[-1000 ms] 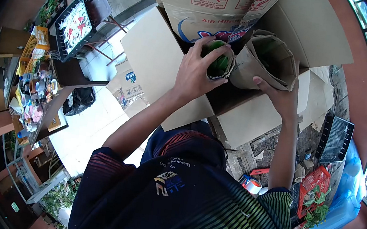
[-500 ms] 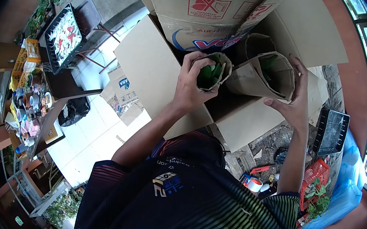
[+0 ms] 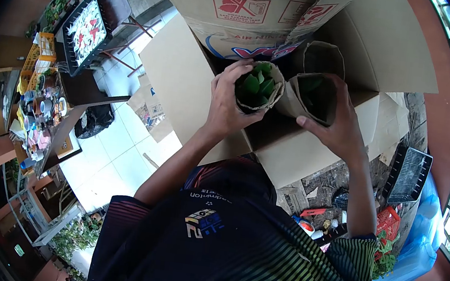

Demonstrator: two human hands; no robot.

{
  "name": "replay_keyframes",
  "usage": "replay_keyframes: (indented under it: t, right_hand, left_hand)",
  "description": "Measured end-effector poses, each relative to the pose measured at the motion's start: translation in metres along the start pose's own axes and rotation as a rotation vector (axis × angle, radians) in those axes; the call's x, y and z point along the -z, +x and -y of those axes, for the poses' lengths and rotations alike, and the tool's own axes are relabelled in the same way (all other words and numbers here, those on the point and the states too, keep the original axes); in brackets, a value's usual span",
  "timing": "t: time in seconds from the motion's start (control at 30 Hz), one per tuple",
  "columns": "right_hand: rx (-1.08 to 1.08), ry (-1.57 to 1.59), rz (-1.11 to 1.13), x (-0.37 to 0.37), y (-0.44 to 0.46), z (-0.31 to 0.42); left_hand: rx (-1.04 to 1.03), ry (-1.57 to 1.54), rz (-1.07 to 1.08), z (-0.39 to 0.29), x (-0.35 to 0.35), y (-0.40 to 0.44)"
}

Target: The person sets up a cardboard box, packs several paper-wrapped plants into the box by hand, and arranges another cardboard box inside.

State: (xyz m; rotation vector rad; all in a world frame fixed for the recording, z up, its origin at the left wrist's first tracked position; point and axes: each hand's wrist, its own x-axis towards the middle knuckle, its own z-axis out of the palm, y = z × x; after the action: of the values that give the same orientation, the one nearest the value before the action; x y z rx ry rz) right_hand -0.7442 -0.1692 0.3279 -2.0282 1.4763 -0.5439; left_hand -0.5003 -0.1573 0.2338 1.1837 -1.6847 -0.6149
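While one rolled brown cardboard tube (image 3: 277,93) with glossy green leaves (image 3: 254,85) tucked inside sits at the mouth of a big open brown cardboard box (image 3: 302,153), its open end facing up at the camera, the person's left hand (image 3: 225,98) is curled round it, fingers by the far rim and thumb along the near one, so yeah, partly closed with a proper hold on it. Just beside that is a second brown cardboard tube (image 3: 291,101), tilted a bit, with some darker greenery inside that's too shadowy to make out well. The right hand (image 3: 342,127) has that one in a wide, curved grip, fingers round the right side and thumb at the near edge. Behind it you get a third brown cardboard tube (image 3: 325,60), and a tall brown printed carton (image 3: 253,3) with red VOLA lettering stands at the far side of the box, flaps spread outward. Further out on the left there's a black rectangular tray (image 3: 103,41) of white and red bits, no clue what exactly, plus a crumpled black plastic bag (image 3: 95,122) on the white tiled floor (image 3: 118,144). Over on the right: another black rectangular tray (image 3: 409,175), a red plastic basket (image 3: 388,222) and some bulky blue plastic sheeting (image 3: 421,237).
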Motion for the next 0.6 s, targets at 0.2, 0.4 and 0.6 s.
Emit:
replay_keyframes:
  t: [0.2,0.4,0.6]
  right_hand:
    - [-0.118,0.367,-0.258,0.041,0.053,-0.079]
    - [-0.691,0.589,0.302,0.008,0.159,-0.224]
    - [-0.498,0.742,0.695,-0.028,0.162,-0.266]
  left_hand:
    - [0.126,0.364,-0.12,-0.002,-0.002,-0.027]
    - [0.437,0.323,-0.041,0.002,0.007,-0.042]
    - [0.452,0.213,0.053,0.009,0.004,-0.039]
